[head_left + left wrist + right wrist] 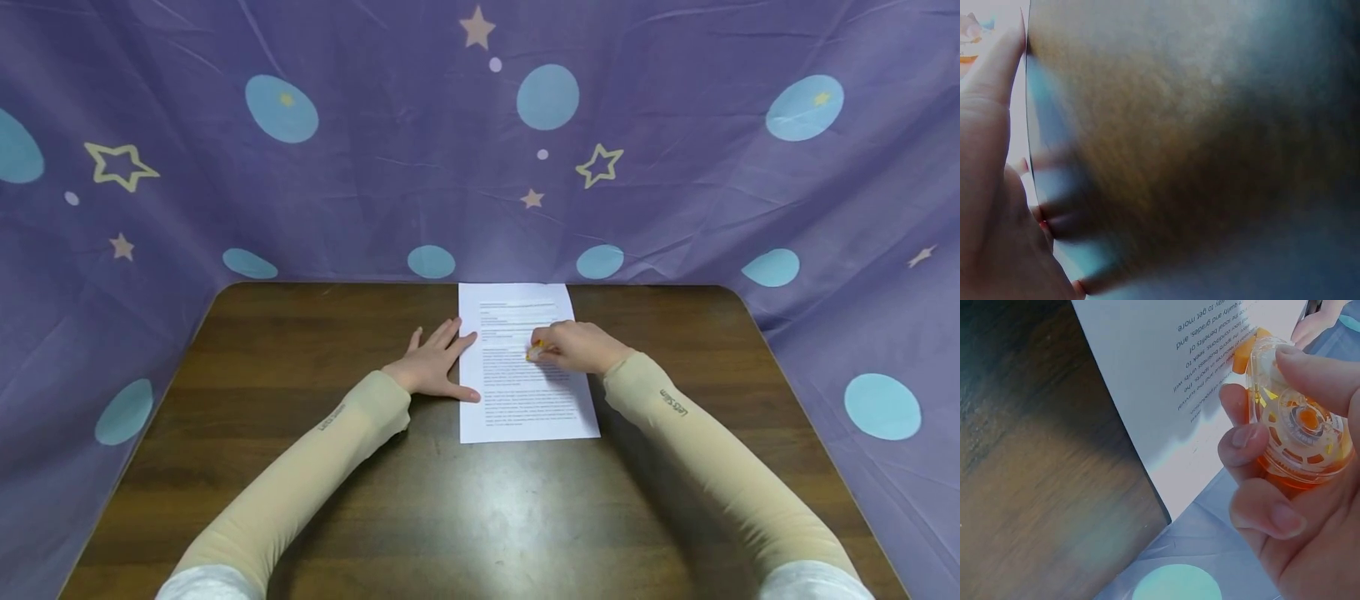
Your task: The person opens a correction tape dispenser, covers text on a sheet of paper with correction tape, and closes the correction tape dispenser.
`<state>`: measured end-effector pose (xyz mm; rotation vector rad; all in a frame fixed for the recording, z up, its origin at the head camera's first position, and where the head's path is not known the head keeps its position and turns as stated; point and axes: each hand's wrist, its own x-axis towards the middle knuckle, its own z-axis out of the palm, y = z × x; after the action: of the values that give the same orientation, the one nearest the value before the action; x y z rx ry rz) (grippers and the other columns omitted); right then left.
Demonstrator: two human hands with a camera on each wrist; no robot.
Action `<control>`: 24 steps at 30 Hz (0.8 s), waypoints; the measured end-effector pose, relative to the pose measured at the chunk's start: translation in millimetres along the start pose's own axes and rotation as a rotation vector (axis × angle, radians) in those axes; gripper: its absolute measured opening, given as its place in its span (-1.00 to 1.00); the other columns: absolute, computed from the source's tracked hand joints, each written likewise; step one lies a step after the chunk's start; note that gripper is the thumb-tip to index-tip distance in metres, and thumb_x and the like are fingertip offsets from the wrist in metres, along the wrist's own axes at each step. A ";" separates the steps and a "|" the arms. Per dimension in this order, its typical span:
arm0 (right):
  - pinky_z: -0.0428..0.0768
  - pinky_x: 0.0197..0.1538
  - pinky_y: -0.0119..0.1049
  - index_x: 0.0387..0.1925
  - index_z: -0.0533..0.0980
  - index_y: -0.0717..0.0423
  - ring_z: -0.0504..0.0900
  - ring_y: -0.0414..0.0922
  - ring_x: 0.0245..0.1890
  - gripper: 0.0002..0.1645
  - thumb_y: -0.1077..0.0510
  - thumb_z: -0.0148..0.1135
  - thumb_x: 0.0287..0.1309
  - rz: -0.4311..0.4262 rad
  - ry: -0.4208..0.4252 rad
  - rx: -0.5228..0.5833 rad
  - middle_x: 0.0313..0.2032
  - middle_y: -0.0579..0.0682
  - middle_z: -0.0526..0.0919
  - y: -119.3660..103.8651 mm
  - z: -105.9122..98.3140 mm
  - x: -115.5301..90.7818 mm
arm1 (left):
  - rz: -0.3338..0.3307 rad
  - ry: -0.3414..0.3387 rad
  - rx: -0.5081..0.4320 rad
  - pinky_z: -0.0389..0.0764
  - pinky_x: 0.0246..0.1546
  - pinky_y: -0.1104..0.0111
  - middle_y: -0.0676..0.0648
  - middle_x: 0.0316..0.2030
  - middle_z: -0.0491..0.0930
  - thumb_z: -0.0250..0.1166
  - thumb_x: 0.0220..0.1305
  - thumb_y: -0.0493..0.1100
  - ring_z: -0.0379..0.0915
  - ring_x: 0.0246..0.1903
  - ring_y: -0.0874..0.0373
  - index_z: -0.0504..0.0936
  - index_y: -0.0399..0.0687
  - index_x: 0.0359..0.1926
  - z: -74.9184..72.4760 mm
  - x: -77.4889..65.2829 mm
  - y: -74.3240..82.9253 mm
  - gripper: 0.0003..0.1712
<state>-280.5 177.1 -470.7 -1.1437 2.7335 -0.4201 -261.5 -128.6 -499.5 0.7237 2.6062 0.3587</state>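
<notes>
Desk (487,504): one. Printed paper sheet (528,421), at the desk's far edge: one. Correction tape dispenser (1304,425): one. Left hand (431,368): one. Right hand (583,345): one. Cream arm sleeves (303,467): two. Printed upon the purple backdrop (375,208), head view: turquoise discs (547,97), ten; solid pinkish stars (477,27), four; outlined yellow stars (112,152), two; small yellow stars (287,99), two; pale dots (495,64), three.

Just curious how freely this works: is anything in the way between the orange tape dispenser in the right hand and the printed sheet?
Nothing visible: the right hand holds the orange tape dispenser over the printed sheet, and the left hand rests at the sheet's left edge, off to the side.
</notes>
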 end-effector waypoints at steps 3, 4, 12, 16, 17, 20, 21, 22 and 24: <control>0.62 -0.24 -0.11 -0.20 0.70 -0.09 0.57 -0.22 -0.37 -0.92 0.04 0.43 0.33 0.006 0.008 -0.031 -0.36 -0.16 0.69 -1.1 -0.7 0.0 | -0.002 -0.003 0.006 -0.40 0.49 -0.33 -0.22 0.67 -0.43 0.37 0.14 0.53 -0.54 0.65 -0.09 -0.12 0.06 0.70 -0.9 0.5 0.3 0.37; 0.63 -0.26 -0.10 -0.21 0.69 -0.09 0.57 -0.21 -0.37 -0.93 0.05 0.43 0.33 0.008 0.011 -0.046 -0.37 -0.16 0.69 -1.9 -1.1 0.0 | -0.001 -0.003 0.005 -0.39 0.48 -0.33 -0.23 0.67 -0.42 0.37 0.14 0.53 -0.54 0.65 -0.09 -0.12 0.06 0.70 -1.7 0.6 0.7 0.37; 0.61 -0.37 -0.08 -0.26 0.67 -0.07 0.57 -0.17 -0.43 -0.95 0.15 0.42 0.30 0.024 0.000 -0.127 -0.43 -0.12 0.63 -7.4 -8.0 -1.5 | -0.008 -0.008 0.012 -0.39 0.49 -0.33 -0.21 0.67 -0.44 0.36 0.14 0.55 -0.54 0.65 -0.08 -0.13 0.09 0.71 -0.4 2.3 -0.8 0.38; 0.59 -0.42 -0.08 -0.31 0.64 -0.06 0.54 -0.17 -0.47 -0.92 0.16 0.42 0.30 0.018 0.000 -0.149 -0.47 -0.12 0.59 -3.5 -8.6 -3.1 | -0.002 -0.010 0.012 -0.38 0.48 -0.34 -0.21 0.67 -0.43 0.35 0.14 0.56 -0.53 0.65 -0.09 -0.12 0.08 0.71 -2.7 0.5 1.0 0.37; 0.59 -0.42 -0.08 -0.31 0.64 -0.06 0.55 -0.17 -0.47 -0.92 0.16 0.42 0.29 0.023 -0.002 -0.150 -0.46 -0.12 0.60 -2.5 -8.7 -4.1 | -0.003 -0.010 0.012 -0.38 0.48 -0.34 -0.21 0.67 -0.43 0.35 0.14 0.56 -0.54 0.65 -0.08 -0.13 0.08 0.71 -2.4 0.7 0.8 0.38; 0.62 -0.38 -0.05 -0.28 0.66 -0.08 0.61 -0.14 -0.42 -0.93 0.15 0.44 0.27 0.044 -0.006 -0.146 -0.40 -0.12 0.66 0.9 -8.4 -7.6 | -0.001 -0.008 0.003 -0.40 0.48 -0.34 -0.21 0.67 -0.44 0.36 0.13 0.55 -0.54 0.65 -0.08 -0.12 0.08 0.71 -1.0 1.5 -0.4 0.38; 0.64 -0.36 -0.04 -0.26 0.67 -0.09 0.63 -0.13 -0.39 -0.93 0.15 0.45 0.26 0.052 -0.007 -0.146 -0.38 -0.12 0.69 2.2 -8.2 -9.0 | -0.005 -0.011 0.002 -0.41 0.48 -0.33 -0.19 0.67 -0.45 0.36 0.12 0.56 -0.56 0.65 -0.07 -0.13 0.10 0.71 -0.3 2.1 -0.9 0.39; 0.64 -0.35 -0.03 -0.26 0.67 -0.09 0.65 -0.12 -0.38 -0.92 0.16 0.45 0.26 0.057 -0.008 -0.149 -0.36 -0.12 0.70 3.9 -7.8 -10.4 | -0.007 -0.012 0.001 -0.42 0.48 -0.33 -0.18 0.67 -0.46 0.36 0.12 0.57 -0.57 0.65 -0.06 -0.14 0.11 0.71 0.5 2.7 -1.3 0.39; 0.64 -0.35 -0.03 -0.27 0.67 -0.09 0.66 -0.12 -0.37 -0.93 0.14 0.45 0.28 0.064 -0.010 -0.152 -0.35 -0.12 0.71 7.4 -7.3 -12.9 | -0.011 -0.013 0.002 -0.43 0.49 -0.32 -0.16 0.67 -0.48 0.36 0.12 0.57 -0.58 0.65 -0.04 -0.15 0.12 0.71 2.2 4.2 -2.5 0.39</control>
<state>-278.2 192.8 -465.8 -1.0847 2.8250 -0.2009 -264.9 -128.1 -503.7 0.7101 2.5973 0.3476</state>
